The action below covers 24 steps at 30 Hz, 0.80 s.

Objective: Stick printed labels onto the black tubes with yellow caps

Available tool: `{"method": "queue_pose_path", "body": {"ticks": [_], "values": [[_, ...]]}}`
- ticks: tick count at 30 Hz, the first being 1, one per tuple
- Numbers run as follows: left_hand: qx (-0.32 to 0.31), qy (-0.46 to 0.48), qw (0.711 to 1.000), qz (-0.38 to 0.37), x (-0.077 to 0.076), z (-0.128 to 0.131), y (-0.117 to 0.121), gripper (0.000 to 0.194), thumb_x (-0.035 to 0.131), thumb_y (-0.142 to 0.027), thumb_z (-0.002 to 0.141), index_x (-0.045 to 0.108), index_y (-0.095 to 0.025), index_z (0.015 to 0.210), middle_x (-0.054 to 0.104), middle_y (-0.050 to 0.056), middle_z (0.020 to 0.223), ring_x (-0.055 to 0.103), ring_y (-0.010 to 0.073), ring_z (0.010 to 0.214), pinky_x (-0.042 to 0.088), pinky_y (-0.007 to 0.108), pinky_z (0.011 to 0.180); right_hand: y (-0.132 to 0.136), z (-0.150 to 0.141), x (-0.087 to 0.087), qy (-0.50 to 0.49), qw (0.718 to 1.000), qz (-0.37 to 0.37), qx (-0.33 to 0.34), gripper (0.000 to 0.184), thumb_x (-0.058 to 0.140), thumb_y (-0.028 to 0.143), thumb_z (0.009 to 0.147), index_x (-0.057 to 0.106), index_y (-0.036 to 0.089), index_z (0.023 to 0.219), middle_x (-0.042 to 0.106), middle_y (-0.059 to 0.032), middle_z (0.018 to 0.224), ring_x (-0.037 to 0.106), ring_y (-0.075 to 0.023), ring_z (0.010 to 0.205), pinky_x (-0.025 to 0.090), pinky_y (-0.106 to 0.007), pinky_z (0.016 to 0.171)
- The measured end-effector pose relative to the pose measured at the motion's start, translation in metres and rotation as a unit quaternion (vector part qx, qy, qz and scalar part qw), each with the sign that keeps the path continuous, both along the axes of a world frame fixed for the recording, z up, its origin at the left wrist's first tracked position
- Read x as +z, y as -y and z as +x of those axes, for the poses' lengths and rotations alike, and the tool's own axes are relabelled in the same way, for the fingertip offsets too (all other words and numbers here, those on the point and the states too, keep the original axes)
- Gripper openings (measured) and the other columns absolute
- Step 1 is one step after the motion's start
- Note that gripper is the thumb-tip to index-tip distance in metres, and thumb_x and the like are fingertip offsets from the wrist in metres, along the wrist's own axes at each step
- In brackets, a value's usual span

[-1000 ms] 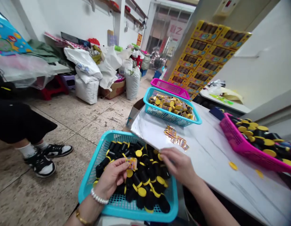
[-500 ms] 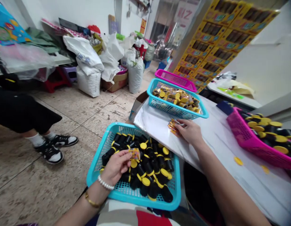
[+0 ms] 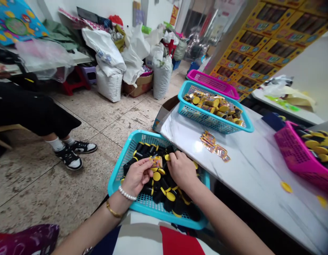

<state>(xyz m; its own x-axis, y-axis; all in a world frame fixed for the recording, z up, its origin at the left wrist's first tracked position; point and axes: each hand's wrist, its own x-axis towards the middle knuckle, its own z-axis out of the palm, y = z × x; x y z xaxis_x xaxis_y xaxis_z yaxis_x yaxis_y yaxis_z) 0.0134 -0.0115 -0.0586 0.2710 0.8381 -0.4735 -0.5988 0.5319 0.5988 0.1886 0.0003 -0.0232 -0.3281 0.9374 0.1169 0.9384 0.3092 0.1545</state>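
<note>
My left hand (image 3: 139, 176) pinches a small yellow-orange printed plastic label (image 3: 156, 162) above a blue basket (image 3: 118, 177). The basket, resting near my lap, is full of black canisters (image 3: 169, 204) with yellow lids. Inside its right part, my right hand (image 3: 182, 170) curls its fingers down at a black canister by a yellow lid (image 3: 167, 157); the canister's body is mostly hidden by the hand. A loose spread of similar labels (image 3: 214, 146) lies on the white marbled table (image 3: 248, 166).
Another blue basket (image 3: 217, 122) holds canisters in printed wraps, with a pink basket (image 3: 214, 82) behind it. A pink basket (image 3: 301, 156) of black canisters stands at right. A loose yellow lid (image 3: 286, 187) lies on the table. Someone's legs (image 3: 60, 124) are at left; yellow boxes (image 3: 248, 60) are stacked behind.
My right hand has left the labels on the table and moved left into the basket of canisters. The labels now lie spread out. My left hand still holds its label.
</note>
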Motion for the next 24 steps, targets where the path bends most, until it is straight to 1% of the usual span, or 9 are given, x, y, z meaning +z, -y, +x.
{"method": "queue_pose_path", "body": {"ticks": [3,7,11,13,14,17,19,21,24], "values": [[0.002,0.018,1.000,0.006,-0.001,-0.003,-0.001,0.026,0.072,-0.026,0.075,0.067,-0.008,0.092,0.069,0.008,0.082,0.053,0.0042,0.047,0.026,0.010,0.029,-0.005,0.000,-0.002,-0.022,0.999,-0.010,0.021,0.007,0.050,0.023,0.087,0.055,0.018,0.089,0.061,-0.0100,0.086,0.056,-0.0245,0.082,0.043,-0.033,0.071],[0.011,0.019,1.000,-0.002,-0.002,-0.004,-0.002,0.024,0.070,-0.024,0.076,0.068,-0.007,0.093,0.069,0.008,0.080,0.054,0.0048,0.048,0.026,0.011,0.029,-0.007,0.006,-0.005,-0.086,0.995,-0.041,0.036,0.011,0.051,0.024,0.086,0.052,0.019,0.095,0.060,-0.0083,0.092,0.057,-0.0236,0.086,0.044,-0.032,0.073],[0.001,0.014,1.000,-0.002,-0.002,-0.003,-0.003,0.029,0.075,-0.019,0.072,0.069,-0.009,0.098,0.070,0.006,0.083,0.052,0.0025,0.046,0.024,0.011,0.029,-0.002,0.010,0.005,-0.214,0.975,-0.049,0.047,0.018,0.054,0.022,0.082,0.054,0.018,0.100,0.060,-0.0078,0.092,0.058,-0.0222,0.084,0.048,-0.033,0.074],[-0.002,0.009,1.000,-0.002,-0.003,-0.003,-0.004,0.031,0.077,-0.020,0.069,0.069,-0.009,0.098,0.069,0.005,0.078,0.049,0.0014,0.044,0.023,0.010,0.030,0.008,0.009,0.015,-0.334,0.941,-0.032,0.040,0.030,0.057,0.024,0.083,0.054,0.018,0.112,0.060,-0.0083,0.097,0.059,-0.0215,0.086,0.049,-0.035,0.078],[-0.003,0.008,1.000,-0.002,-0.003,-0.003,-0.004,0.032,0.078,-0.020,0.068,0.069,-0.009,0.097,0.068,0.004,0.075,0.049,0.0011,0.043,0.023,0.010,0.029,0.013,0.007,0.020,-0.407,0.912,-0.036,0.028,0.034,0.058,0.025,0.083,0.054,0.019,0.116,0.060,-0.0082,0.100,0.060,-0.0207,0.087,0.050,-0.034,0.079],[-0.006,0.014,1.000,-0.001,-0.004,-0.002,-0.003,0.030,0.079,-0.018,0.067,0.069,-0.008,0.094,0.065,0.002,0.071,0.048,0.0006,0.042,0.023,0.010,0.029,0.026,0.002,0.030,-0.600,0.789,-0.127,-0.033,0.030,0.061,0.031,0.084,0.060,0.022,0.112,0.064,-0.0051,0.096,0.062,-0.0176,0.082,0.052,-0.030,0.074],[-0.013,0.024,1.000,-0.006,-0.004,-0.002,-0.002,0.029,0.078,-0.017,0.068,0.069,-0.008,0.094,0.065,0.002,0.073,0.048,0.0006,0.043,0.023,0.009,0.029,0.027,0.000,0.029,-0.662,0.720,-0.195,-0.072,0.027,0.064,0.034,0.081,0.064,0.022,0.106,0.067,-0.0030,0.090,0.062,-0.0155,0.077,0.052,-0.029,0.073],[-0.013,0.049,0.999,-0.017,-0.003,-0.002,-0.003,0.027,0.076,-0.015,0.070,0.068,-0.008,0.095,0.064,0.002,0.074,0.048,0.0006,0.043,0.024,0.009,0.029,0.024,-0.001,0.023,-0.678,0.693,-0.222,-0.104,0.028,0.068,0.036,0.078,0.066,0.021,0.102,0.068,-0.0017,0.086,0.060,-0.0132,0.070,0.051,-0.027,0.070],[0.004,0.108,0.994,-0.029,-0.001,-0.004,-0.004,0.025,0.073,-0.012,0.071,0.066,-0.010,0.095,0.064,0.002,0.076,0.048,0.0006,0.044,0.024,0.008,0.029,0.018,0.000,0.015,-0.670,0.701,-0.208,-0.129,0.031,0.071,0.038,0.075,0.068,0.019,0.099,0.067,-0.0019,0.083,0.059,-0.0131,0.067,0.049,-0.026,0.065]]}}
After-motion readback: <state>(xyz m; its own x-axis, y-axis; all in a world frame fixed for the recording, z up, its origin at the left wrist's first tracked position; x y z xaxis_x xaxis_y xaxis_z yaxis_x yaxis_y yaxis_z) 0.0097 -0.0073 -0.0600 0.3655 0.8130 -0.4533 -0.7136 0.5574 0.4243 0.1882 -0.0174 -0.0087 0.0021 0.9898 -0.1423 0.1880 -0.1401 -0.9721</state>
